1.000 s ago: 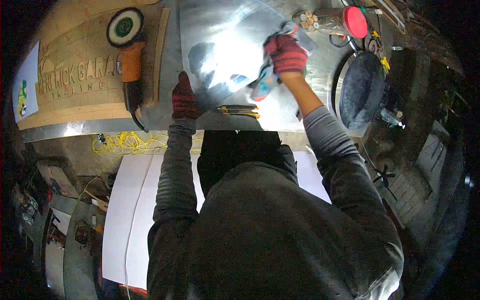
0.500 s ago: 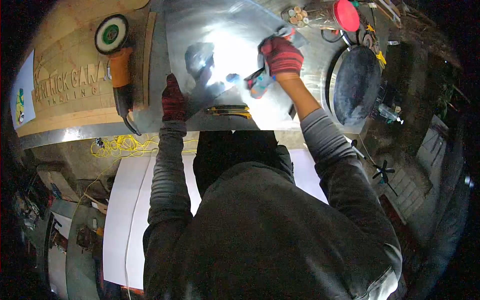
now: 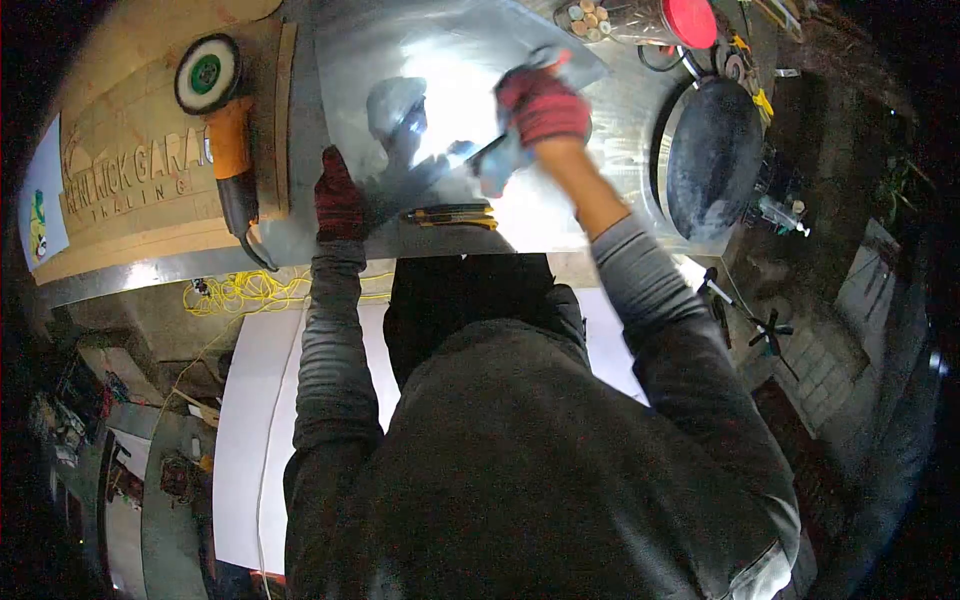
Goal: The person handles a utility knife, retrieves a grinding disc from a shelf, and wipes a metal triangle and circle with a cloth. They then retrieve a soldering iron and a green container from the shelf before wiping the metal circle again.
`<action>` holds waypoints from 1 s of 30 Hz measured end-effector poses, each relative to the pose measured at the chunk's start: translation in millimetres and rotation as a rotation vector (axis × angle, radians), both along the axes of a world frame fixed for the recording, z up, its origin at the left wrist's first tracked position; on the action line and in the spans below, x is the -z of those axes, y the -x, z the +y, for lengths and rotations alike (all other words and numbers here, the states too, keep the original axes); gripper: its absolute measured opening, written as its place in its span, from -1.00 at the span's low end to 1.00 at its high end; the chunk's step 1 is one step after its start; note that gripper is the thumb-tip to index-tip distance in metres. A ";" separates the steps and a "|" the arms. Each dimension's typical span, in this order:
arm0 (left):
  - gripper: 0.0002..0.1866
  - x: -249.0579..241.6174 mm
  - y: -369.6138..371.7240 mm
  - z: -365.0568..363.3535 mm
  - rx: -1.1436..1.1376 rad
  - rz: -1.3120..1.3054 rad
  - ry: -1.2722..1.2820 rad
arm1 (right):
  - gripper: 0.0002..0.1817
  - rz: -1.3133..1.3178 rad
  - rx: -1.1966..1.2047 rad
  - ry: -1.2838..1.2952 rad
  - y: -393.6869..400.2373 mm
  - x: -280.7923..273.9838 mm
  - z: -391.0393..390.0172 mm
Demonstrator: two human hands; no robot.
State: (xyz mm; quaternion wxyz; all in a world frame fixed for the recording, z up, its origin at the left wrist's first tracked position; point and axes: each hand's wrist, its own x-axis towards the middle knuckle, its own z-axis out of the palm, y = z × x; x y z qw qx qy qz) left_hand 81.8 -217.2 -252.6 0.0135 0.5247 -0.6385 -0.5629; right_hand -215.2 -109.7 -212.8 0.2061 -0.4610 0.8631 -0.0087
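My left hand (image 3: pixel 338 198), in a dark red glove, lies flat on the left edge of a shiny metal sheet (image 3: pixel 455 45) with nothing in its grasp. My right hand (image 3: pixel 545 103), in a striped red glove, is closed on a bunched rag (image 3: pixel 500 170), grey-blue with orange patches and pressed to the sheet. Motion blurs the rag, and the glove hides its middle. Two yellow-and-black box cutters (image 3: pixel 450 216) rest side by side near the front edge, between my hands. A bright glare and a dark reflection show on the sheet.
An orange angle grinder (image 3: pixel 230 140) lies on the left, beside a brown board with cut-out letters (image 3: pixel 135 165). On the right are a round black disc (image 3: pixel 712 160) and a clear jar with a red lid (image 3: pixel 690 22). Yellow cord (image 3: pixel 240 292) coils below the table's front edge.
My right hand and the rag have shifted slightly left across the metal sheet. My left hand stays at the sheet's left edge. The whole view has moved a little.
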 end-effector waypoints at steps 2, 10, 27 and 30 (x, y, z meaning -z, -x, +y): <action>0.07 23.2 -11.1 3.1 0.207 -0.113 0.342 | -0.89 0.012 0.233 -0.068 17.9 -28.5 -20.5; 0.12 29.1 -17.7 6.5 0.341 -0.157 0.583 | -0.16 0.801 -0.554 0.015 -189.1 26.2 -16.8; -0.28 30.5 -2.4 8.6 0.145 -0.263 0.389 | -0.77 -0.090 -0.426 0.046 -164.6 -0.4 -62.4; -0.33 26.0 -10.1 9.4 0.047 -0.062 0.183 | -0.83 0.235 -0.404 -0.007 -89.1 34.0 -77.1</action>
